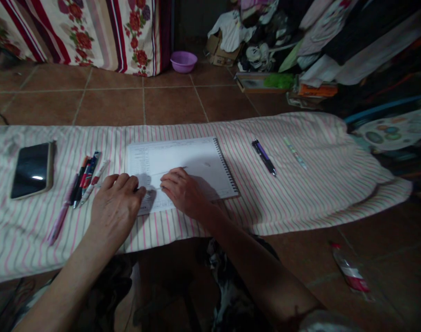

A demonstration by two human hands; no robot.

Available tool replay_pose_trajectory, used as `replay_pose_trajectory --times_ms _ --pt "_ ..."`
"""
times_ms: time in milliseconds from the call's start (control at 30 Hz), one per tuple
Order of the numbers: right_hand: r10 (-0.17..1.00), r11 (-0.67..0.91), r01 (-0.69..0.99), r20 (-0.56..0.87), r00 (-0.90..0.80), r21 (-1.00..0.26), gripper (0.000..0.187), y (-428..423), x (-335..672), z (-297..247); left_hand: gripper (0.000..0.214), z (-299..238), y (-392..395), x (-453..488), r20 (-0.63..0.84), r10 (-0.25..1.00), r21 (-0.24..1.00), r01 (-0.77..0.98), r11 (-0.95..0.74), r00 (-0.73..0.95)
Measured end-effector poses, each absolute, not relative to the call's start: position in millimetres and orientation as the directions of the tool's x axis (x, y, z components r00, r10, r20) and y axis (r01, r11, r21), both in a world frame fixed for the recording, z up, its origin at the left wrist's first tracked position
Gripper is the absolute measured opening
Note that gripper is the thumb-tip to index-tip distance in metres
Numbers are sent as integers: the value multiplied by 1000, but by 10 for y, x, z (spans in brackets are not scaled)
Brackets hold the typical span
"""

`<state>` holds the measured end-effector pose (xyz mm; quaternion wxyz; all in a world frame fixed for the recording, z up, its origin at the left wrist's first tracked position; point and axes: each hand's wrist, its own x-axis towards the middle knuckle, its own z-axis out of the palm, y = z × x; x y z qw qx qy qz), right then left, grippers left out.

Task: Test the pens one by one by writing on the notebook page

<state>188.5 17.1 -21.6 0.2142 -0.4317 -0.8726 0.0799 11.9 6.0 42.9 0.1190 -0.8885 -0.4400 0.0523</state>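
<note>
A spiral-bound notebook [196, 159] lies open at a white page on the striped cloth, its coil on the right side. My left hand [117, 200] rests at the page's lower left with curled fingers; a small dark end shows between thumb and forefinger, its kind hidden. Over the lower middle of the page, my right hand [183, 191] has its fingers pinched together. A thin dark tip pokes out just beyond its knuckles, and a fine line shows between the two hands; I cannot make out what it grips. Several pens [87, 177] lie left of my left hand.
A phone [32, 168] lies at the cloth's left. Right of the notebook are a dark purple pen [264, 157] and a pale patterned pen [295, 153]. A purple basin [183, 62] and a plastic bottle [351, 269] are on the tiled floor.
</note>
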Motion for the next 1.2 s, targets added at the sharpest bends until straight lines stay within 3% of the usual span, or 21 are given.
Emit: replay_pose_trajectory --times_ms 300,600,800,1033,1200 --pt "812 583 729 286 -509 -359 15 159 1871 -234 33 372 159 127 126 742 -298 738 -605 659" --pt "798 602 710 301 -522 -366 15 162 1886 -241 31 348 199 79 203 761 -123 787 -604 616" --pt "802 597 713 295 -519 -369 15 161 1884 -238 31 361 168 102 119 749 -317 740 -594 652" --pt "804 595 713 299 -515 -372 14 154 1884 -226 28 303 165 49 187 749 -209 771 -602 636" --pt "819 573 721 270 -506 -388 14 152 1886 -224 28 313 157 15 208 735 -276 760 -589 645"
